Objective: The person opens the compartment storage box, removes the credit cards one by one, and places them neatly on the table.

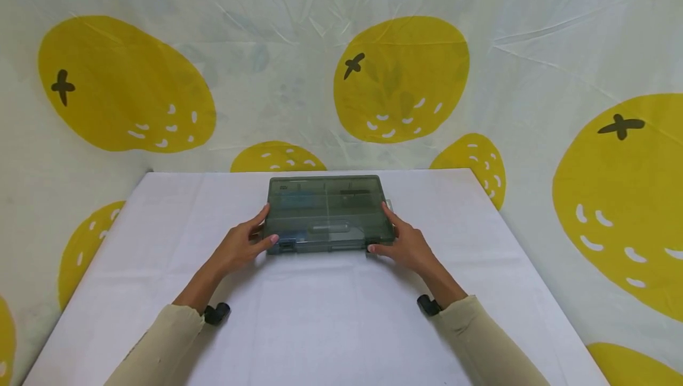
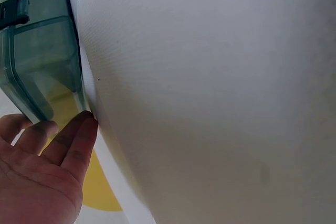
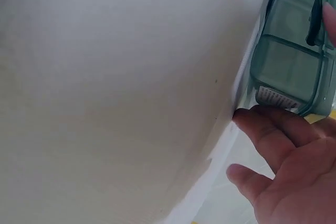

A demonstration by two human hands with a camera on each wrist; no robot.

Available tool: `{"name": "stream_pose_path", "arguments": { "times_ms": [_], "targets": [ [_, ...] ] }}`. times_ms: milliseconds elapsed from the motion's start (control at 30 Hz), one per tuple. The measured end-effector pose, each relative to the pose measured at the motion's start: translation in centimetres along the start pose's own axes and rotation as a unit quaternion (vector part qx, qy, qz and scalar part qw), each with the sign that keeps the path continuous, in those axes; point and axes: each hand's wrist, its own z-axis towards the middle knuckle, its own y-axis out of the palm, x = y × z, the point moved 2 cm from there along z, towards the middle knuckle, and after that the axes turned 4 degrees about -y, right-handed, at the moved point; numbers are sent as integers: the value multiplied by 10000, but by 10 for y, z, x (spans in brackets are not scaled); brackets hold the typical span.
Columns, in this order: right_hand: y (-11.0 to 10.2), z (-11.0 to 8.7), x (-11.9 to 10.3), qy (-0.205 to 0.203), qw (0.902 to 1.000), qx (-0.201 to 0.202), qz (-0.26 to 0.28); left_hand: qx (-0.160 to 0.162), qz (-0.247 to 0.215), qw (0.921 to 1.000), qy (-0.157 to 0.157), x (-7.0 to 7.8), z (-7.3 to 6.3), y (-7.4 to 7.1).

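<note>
A flat, see-through grey-green plastic storage box (image 1: 331, 215) with a closed lid lies on the white table. My left hand (image 1: 240, 246) holds its left end, thumb at the front corner beside the left latch (image 1: 286, 246) and fingers along the side. At the other end my right hand (image 1: 407, 248) grips the box, its thumb on the dark right latch (image 3: 314, 20). Fingertips of both hands reach down near the table surface in the wrist views. Bluish and dark shapes show dimly through the lid; what they are, I cannot tell. A printed label (image 3: 277, 98) is on the right end.
The white cloth-covered table (image 1: 331, 321) extends around the box, its far edge just behind it. A curtain (image 1: 288, 77) printed with yellow fruit hangs behind and at the sides. Dark wrist devices (image 1: 217, 313) sit at both beige sleeve cuffs.
</note>
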Motion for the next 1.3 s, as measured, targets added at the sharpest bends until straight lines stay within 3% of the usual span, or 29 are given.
{"name": "stream_pose_path", "arguments": {
  "times_ms": [167, 433, 733, 1100, 1300],
  "targets": [
    [2, -2, -3, -155, 9975, 235, -648, -14, 22, 10000, -39, -1, 0, 1],
    [5, -2, -7, -134, 9852, 575, -1611, 8, 61, 10000, -10, -1, 0, 0],
    [6, 0, -7, -125, 9782, 709, -1949, 29, 136, 9999, 7, -1, 0, -1],
    [5, -1, -6, -95, 9797, 710, -1874, 17, 120, 9999, 69, -2, 0, -1],
    [5, -2, -6, -207, 9743, 805, -2096, 18, 121, 9999, 79, 0, -1, -1]
  ]
}}
